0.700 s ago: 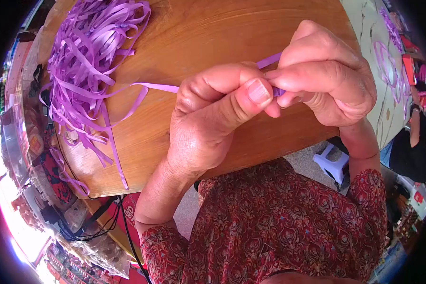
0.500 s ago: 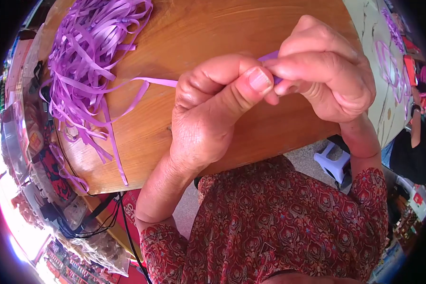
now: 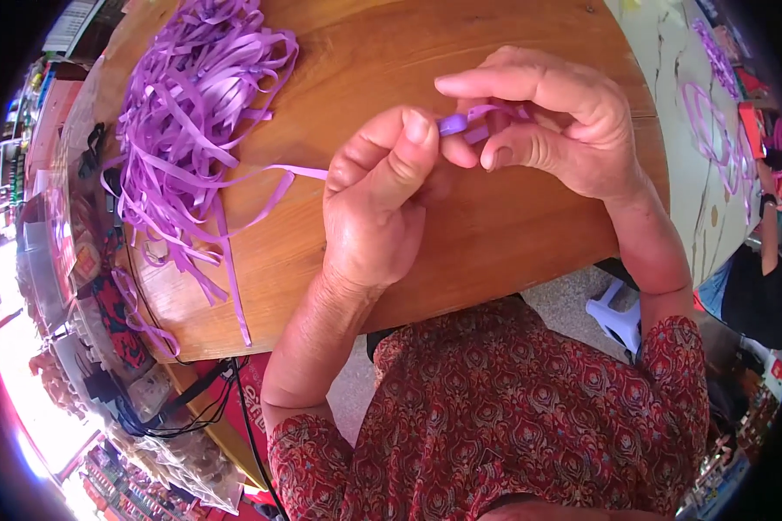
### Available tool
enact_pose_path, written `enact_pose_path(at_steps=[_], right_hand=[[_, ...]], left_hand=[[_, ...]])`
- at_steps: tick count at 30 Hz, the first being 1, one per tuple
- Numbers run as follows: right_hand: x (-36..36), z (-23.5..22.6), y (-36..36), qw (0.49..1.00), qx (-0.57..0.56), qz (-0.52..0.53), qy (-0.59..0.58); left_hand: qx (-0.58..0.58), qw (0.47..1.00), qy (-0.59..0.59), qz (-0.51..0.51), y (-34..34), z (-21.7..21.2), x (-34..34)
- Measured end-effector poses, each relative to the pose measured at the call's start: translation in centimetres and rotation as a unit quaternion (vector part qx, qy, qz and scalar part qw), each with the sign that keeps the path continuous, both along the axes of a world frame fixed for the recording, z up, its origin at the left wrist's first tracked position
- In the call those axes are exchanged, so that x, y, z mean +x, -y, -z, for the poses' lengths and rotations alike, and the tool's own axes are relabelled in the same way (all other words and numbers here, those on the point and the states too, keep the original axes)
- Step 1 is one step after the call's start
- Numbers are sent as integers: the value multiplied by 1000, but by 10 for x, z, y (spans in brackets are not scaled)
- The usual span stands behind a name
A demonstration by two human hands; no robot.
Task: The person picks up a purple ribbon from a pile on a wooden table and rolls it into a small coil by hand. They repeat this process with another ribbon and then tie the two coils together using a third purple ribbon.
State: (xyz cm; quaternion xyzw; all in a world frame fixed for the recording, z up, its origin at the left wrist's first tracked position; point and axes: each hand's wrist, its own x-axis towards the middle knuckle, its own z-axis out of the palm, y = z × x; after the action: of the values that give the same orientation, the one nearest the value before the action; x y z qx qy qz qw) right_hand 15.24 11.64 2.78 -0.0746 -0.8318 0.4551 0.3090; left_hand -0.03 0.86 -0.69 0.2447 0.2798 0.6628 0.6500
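My left hand (image 3: pixel 382 187) is closed, thumb against forefinger, on a purple ribbon (image 3: pixel 300 171) over the wooden table. From between its fingertips sticks out a small glossy purple piece (image 3: pixel 452 124); whether it is a bead or a tight knot I cannot tell. A short stretch of ribbon runs from it toward my right hand (image 3: pixel 565 126), whose thumb and forefinger stand wide apart. Part of that stretch passes behind the right fingers. On the other side, the ribbon trails from my left hand to a large tangled heap of purple ribbons (image 3: pixel 178 130).
The wooden table (image 3: pixel 374 52) has its near edge by my body. Black cables (image 3: pixel 204 404) hang at its left corner. To the right lies a white marbled surface (image 3: pixel 669 78) with more purple ribbon; another person's arm (image 3: pixel 769 230) is beyond. A pale stool (image 3: pixel 615 314) stands below.
My hands, pressed together before, have parted. The right one has opened its fingers and drawn off, baring the small purple piece. The left still pinches the ribbon; the view has shifted slightly.
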Motion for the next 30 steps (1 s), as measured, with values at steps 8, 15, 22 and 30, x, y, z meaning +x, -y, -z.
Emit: enact_pose_path(at_steps=[8,15,22,30], right_hand=[[-1,-1,-2,999,13,28,-16],[-1,0,-11,996,51,77,-9],[2,-1,-17,992,53,113,1],[50,11,-42,977,38,208,-3]], left_hand=[[11,1000,-23,-5,-1,1,-1],[-27,999,-6,-46,-6,0,3],[84,865,-429,-247,-22,15,-14],[-15,871,-400,-284,-30,19,-20]])
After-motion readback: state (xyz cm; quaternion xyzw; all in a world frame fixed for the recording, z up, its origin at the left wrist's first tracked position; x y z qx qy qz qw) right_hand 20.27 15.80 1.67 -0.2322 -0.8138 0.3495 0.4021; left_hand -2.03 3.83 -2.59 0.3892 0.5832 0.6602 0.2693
